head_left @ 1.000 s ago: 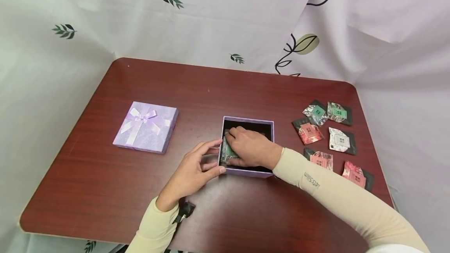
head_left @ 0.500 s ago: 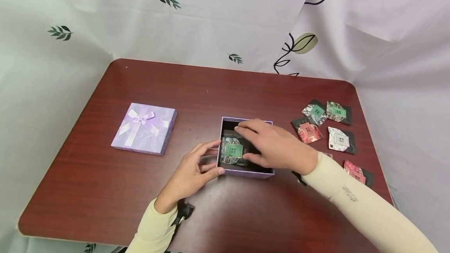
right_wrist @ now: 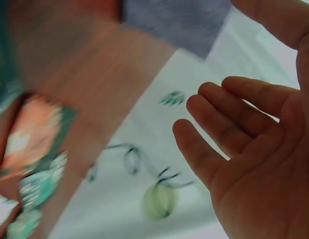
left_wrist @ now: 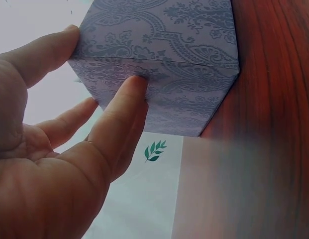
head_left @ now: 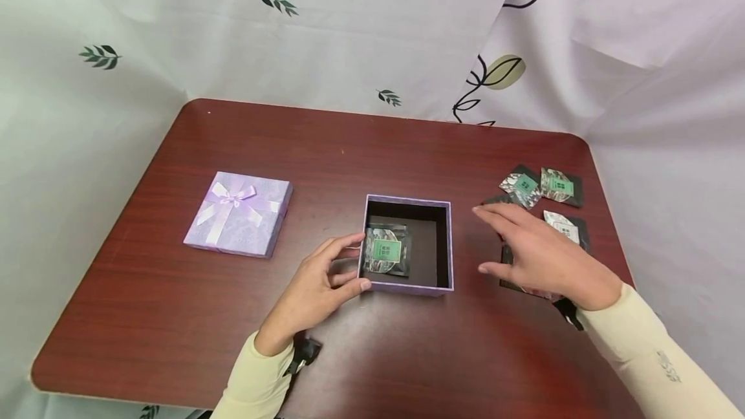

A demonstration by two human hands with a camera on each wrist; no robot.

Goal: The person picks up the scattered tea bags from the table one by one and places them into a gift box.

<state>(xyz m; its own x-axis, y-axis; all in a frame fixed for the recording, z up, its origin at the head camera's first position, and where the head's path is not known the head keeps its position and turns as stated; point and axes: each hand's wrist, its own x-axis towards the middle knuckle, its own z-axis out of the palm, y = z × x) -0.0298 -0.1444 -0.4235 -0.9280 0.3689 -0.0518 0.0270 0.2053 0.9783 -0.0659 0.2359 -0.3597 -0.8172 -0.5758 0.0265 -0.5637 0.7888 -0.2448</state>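
In the head view a purple patterned gift box (head_left: 407, 288) stands with its top uncovered. Flat inside, along its left wall, lies a sachet with a green label (head_left: 387, 251). My left hand (head_left: 317, 286) touches the box's left side and near-left corner with fingertips and thumb. Up close, the left wrist view has those fingertips against the patterned box wall (left_wrist: 189, 87). My right hand (head_left: 538, 254) holds nothing; fingers extended, it hovers over the sachets on the right and hides some of them. The right wrist view shows its palm (right_wrist: 263, 169) bare, with blurred sachets beyond.
A lilac lid with a ribbon bow (head_left: 240, 212) lies on the table left of the box. At the right, a green-labelled sachet (head_left: 561, 186), another beside it (head_left: 522, 186) and a white one (head_left: 562, 227) lie on the table. A patterned cloth (head_left: 337, 31) hangs behind.
My right hand has let go of the green-labelled sachet inside the box, lifted out and moved right over the other sachets. My left hand has stayed at the box's left side.
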